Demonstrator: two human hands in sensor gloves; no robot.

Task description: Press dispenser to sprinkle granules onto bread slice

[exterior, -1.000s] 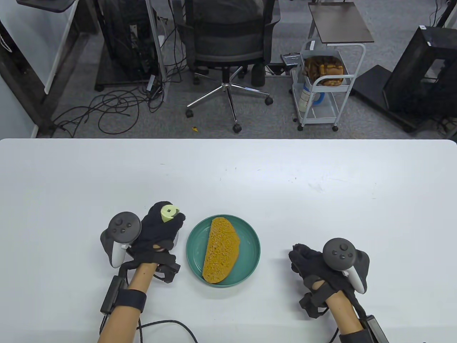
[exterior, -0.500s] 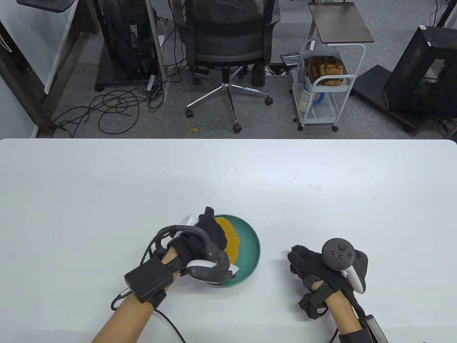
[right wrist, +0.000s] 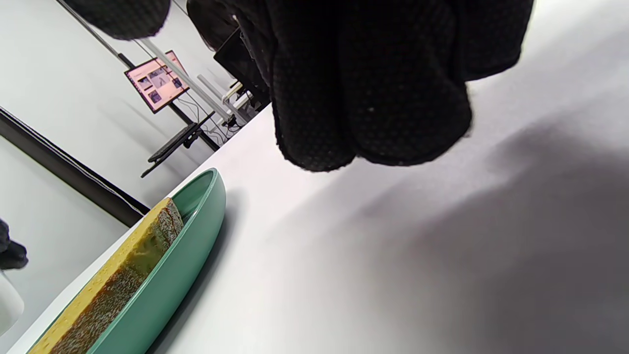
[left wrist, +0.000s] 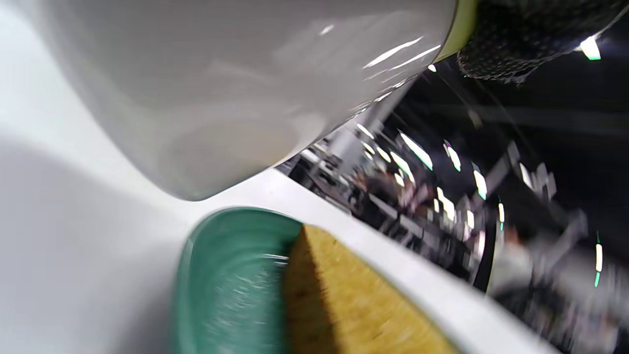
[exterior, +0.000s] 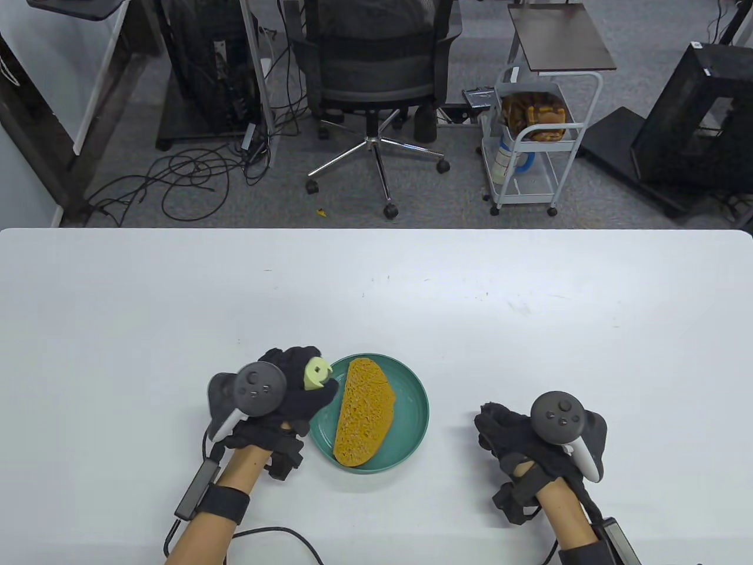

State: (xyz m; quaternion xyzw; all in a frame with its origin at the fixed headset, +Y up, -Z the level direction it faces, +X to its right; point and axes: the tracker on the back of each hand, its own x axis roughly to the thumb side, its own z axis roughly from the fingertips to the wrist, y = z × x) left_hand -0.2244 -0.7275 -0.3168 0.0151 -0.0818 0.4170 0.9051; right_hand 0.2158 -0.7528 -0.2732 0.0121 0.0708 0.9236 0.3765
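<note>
A brown bread slice (exterior: 365, 412) lies on a green plate (exterior: 412, 406) near the table's front. My left hand (exterior: 294, 388) grips a white dispenser with a pale yellow-green cap (exterior: 316, 373), held upright at the plate's left rim. In the left wrist view the dispenser's white body (left wrist: 236, 83) hangs above the plate (left wrist: 226, 280) and the bread (left wrist: 344, 305). My right hand (exterior: 512, 435) rests curled on the table to the right of the plate, holding nothing. In the right wrist view its fingers (right wrist: 373, 88) hang over the bare table, with the plate (right wrist: 186, 255) and the bread (right wrist: 128, 265) to the left.
The white table (exterior: 376, 282) stretches wide behind the plate. Cables (exterior: 265, 538) trail from my left wrist along the front edge. Beyond the table's far edge stand an office chair (exterior: 376, 76) and a small white cart (exterior: 532, 141).
My left hand was turned over above the bread half a second ago. It has turned back upright and drawn left to the plate's rim, cap up again. My right hand has not moved.
</note>
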